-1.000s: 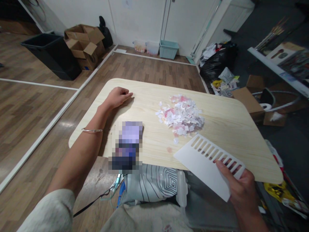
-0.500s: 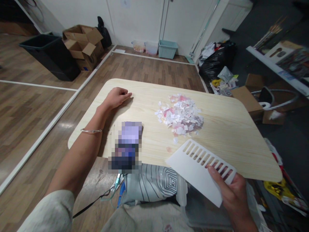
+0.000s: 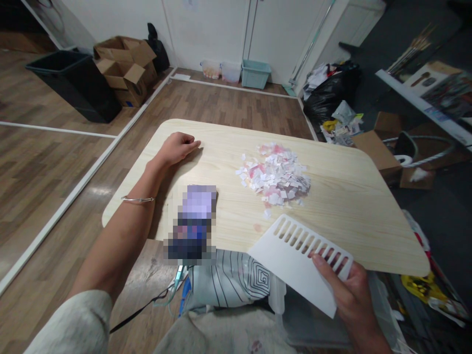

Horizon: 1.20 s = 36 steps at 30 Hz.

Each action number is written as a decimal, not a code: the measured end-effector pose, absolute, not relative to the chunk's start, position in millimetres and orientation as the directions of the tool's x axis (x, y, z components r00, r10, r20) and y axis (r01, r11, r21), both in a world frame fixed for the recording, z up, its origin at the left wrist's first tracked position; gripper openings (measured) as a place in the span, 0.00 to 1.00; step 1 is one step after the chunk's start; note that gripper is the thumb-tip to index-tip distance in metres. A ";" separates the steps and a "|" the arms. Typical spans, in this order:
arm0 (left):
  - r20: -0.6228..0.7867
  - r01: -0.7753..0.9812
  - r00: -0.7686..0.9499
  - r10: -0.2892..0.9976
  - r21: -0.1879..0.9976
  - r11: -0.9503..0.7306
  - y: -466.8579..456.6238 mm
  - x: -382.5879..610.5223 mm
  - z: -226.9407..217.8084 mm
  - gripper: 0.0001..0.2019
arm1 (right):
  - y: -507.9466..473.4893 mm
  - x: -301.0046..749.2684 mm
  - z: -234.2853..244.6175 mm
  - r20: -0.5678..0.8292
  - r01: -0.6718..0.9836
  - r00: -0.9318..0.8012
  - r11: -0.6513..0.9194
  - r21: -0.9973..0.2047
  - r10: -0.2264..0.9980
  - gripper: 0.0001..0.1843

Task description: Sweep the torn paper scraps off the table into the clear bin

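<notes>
My right hand (image 3: 352,290) grips a white plastic scraper (image 3: 295,263) by its slotted edge, thumb on top and fingers coming through the slots. The scraper is tilted over the table's near edge, just short of a heap of small paper scraps (image 3: 278,174), white with some pink. My left hand (image 3: 180,147) rests on the far left of the pale wood-grain table (image 3: 342,196), its fingers curled in and nothing visible in them. Nearer me on the left lies a blurred-out phone-like object (image 3: 195,216) with a cable below it.
A patterned grey cloth (image 3: 232,278) and a clear plastic bin (image 3: 313,314) are below the near edge. Beyond the table stand a black bin (image 3: 77,88), cardboard boxes (image 3: 127,69), a teal tub (image 3: 255,73) and black bags (image 3: 330,93). An open carton (image 3: 383,142) is at the right.
My right hand has shifted slightly left with the scraper, which has tilted a little. My left hand and the paper heap stay as they were.
</notes>
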<state>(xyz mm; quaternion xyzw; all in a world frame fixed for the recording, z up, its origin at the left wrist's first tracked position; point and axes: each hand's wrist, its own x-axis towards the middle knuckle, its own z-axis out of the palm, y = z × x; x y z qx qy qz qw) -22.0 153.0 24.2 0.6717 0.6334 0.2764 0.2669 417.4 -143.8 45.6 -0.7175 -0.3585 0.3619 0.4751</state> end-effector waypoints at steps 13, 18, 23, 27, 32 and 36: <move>0.071 0.708 0.058 0.996 0.700 -0.091 154.5 -23.0 21.3 0.28 | -127.2 438.9 42.0 -0.149 0.023 0.548 -0.193 -0.981 0.823 0.25; 0.067 0.713 0.058 0.996 0.695 -0.089 153.3 -21.6 23.6 0.28 | -101.0 447.0 26.3 -0.017 0.062 0.644 -0.075 -0.995 0.765 0.32; 0.059 0.718 0.054 0.997 0.691 -0.080 153.2 -21.4 25.2 0.28 | -90.2 440.4 11.9 0.028 0.120 0.602 -0.056 -0.991 0.798 0.30; 0.058 0.709 0.049 0.997 0.701 -0.076 154.1 -22.6 23.2 0.28 | -91.0 440.2 9.4 0.059 0.232 0.530 -0.078 -0.970 0.846 0.26; 0.061 0.704 0.047 0.997 0.706 -0.077 155.7 -23.7 20.0 0.27 | -97.1 448.7 10.5 0.097 0.333 0.424 -0.055 -0.941 0.900 0.24; 0.068 0.706 0.054 0.996 0.703 -0.087 155.5 -23.5 21.0 0.28 | -101.3 455.0 9.7 0.093 0.341 0.346 -0.032 -0.940 0.933 0.21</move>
